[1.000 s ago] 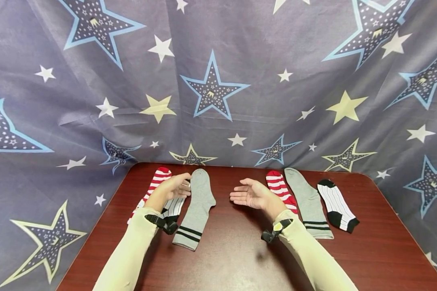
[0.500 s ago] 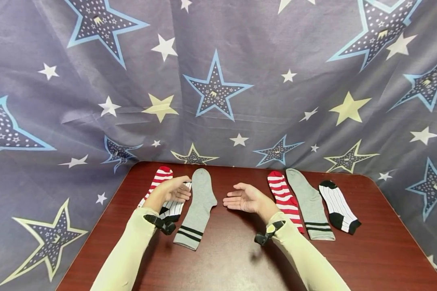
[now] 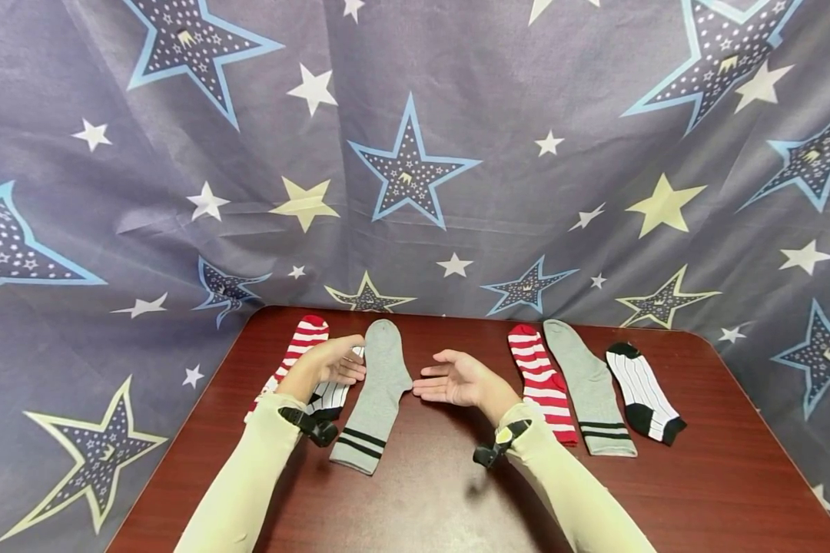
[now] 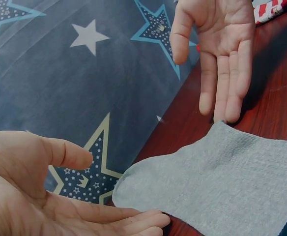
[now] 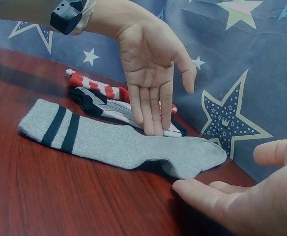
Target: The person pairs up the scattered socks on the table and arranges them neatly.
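A grey sock (image 3: 376, 392) with two black bands at its cuff lies flat between my hands. My left hand (image 3: 328, 362) is at its left edge, palm inward and fingers extended; in the right wrist view its fingertips (image 5: 155, 125) come up to the sock's edge. My right hand (image 3: 465, 380) is on the other side, palm facing left, its fingertips beside the sock's heel. Neither hand grips anything. A white black-striped sock (image 3: 330, 395) and a red-and-white striped sock (image 3: 306, 338) lie partly hidden under and behind my left hand and forearm.
On the right of the dark red table (image 3: 415, 507) lie a red-and-white striped sock (image 3: 541, 376), a grey sock (image 3: 588, 384) with black bands and a white black-striped sock (image 3: 642, 392). A star-patterned cloth (image 3: 498, 207) hangs behind the table.
My right hand has moved left, away from the right-hand red-and-white sock and up to the grey sock's heel. My left hand has barely moved. The socks lie as before.
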Demonstrator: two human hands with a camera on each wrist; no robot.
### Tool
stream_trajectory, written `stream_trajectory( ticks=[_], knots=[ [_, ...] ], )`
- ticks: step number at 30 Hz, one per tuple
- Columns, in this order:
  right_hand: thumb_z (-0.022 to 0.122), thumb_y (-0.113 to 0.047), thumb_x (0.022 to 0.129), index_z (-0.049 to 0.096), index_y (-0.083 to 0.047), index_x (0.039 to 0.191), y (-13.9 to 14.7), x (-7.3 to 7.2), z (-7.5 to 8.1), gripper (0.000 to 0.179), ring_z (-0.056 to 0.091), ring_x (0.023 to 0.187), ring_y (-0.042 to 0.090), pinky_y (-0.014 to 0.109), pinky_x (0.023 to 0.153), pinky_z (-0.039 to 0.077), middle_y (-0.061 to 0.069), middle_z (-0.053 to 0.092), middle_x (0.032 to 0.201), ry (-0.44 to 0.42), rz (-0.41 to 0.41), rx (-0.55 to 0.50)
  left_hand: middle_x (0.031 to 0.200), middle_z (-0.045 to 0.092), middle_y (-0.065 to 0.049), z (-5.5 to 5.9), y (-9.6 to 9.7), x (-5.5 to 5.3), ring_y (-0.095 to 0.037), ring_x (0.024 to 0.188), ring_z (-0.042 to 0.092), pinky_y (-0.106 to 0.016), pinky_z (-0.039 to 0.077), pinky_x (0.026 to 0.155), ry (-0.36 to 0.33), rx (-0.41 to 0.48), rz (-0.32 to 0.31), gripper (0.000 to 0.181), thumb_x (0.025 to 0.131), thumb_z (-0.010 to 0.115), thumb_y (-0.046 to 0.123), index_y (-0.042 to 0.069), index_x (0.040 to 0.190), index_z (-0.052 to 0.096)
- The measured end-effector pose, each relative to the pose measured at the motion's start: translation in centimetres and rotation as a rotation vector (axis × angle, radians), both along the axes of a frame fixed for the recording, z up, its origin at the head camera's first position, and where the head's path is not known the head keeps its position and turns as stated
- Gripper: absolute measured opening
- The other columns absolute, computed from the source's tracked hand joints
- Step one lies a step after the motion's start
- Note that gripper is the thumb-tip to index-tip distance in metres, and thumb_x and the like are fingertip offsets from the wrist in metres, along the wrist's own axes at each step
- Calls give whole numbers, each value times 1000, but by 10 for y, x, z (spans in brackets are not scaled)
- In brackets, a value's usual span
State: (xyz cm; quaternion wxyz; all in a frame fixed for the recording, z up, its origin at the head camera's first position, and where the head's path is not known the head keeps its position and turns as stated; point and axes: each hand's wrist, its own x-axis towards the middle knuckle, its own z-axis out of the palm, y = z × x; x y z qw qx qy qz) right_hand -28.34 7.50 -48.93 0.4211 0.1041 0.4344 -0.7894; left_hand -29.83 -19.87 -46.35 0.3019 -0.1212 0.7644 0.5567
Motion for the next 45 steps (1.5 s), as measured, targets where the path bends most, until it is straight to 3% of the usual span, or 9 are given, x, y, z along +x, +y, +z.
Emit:
stream_trajectory(
  ticks=[6,12,16,23,29,31,36,41,45],
  knots=[
    [34,-28,105,18,8,157,-6,2,-2,65,27,152,46,50,128,21,36,24,161,6,-17,40,123,62,-27,-6,3,0,-26,103,68,-38,57,99,1,22,68,67,99,42,33,-21,139,42],
    [33,-28,105,21,10,156,-10,2,-8,64,27,152,46,50,128,22,37,25,160,19,-30,50,118,63,-23,-12,5,0,-27,105,68,-41,56,101,-2,56,118,62,98,46,30,-19,137,47],
    [33,-28,106,19,12,155,-13,3,-9,65,26,153,44,51,128,22,36,25,160,31,-32,52,129,60,-24,-13,7,1,-29,114,65,-42,54,104,-8,57,99,62,99,45,31,-16,140,47],
    [31,-28,106,19,13,155,-17,4,-11,65,26,153,42,51,127,23,33,25,162,28,-44,50,154,39,-32,-16,12,1,-40,140,46,-46,42,117,-50,104,57,67,100,40,32,-14,148,37],
    [33,-26,106,20,13,155,-18,4,-11,64,27,153,40,49,127,23,32,27,162,27,-59,51,157,34,-33,-19,17,2,-42,145,39,-49,36,122,-64,169,95,68,99,40,30,-13,151,30],
    [34,-26,105,21,12,155,-19,5,-11,64,27,153,40,49,127,23,32,28,161,25,-67,52,153,39,-33,-22,16,-1,-40,142,44,-47,41,118,-66,198,87,66,97,45,30,-11,148,38],
    [32,-26,106,21,12,155,-22,4,-13,63,28,153,39,48,128,23,31,28,161,44,-53,62,155,38,-31,-25,23,-1,-39,146,40,-46,37,121,-68,247,119,60,94,47,26,-9,143,44],
    [30,-27,106,26,10,154,-21,3,-15,62,32,151,36,46,128,25,28,30,162,70,-41,90,163,23,-31,-25,37,3,-41,154,24,-48,22,128,-75,288,142,66,96,38,21,-11,153,27],
    [33,-26,105,31,9,152,-20,2,-16,58,42,144,34,46,126,27,26,43,153,74,-59,109,163,23,-32,-27,42,3,-39,154,24,-47,21,128,-70,316,128,63,96,38,18,-12,151,29]
  ],
)
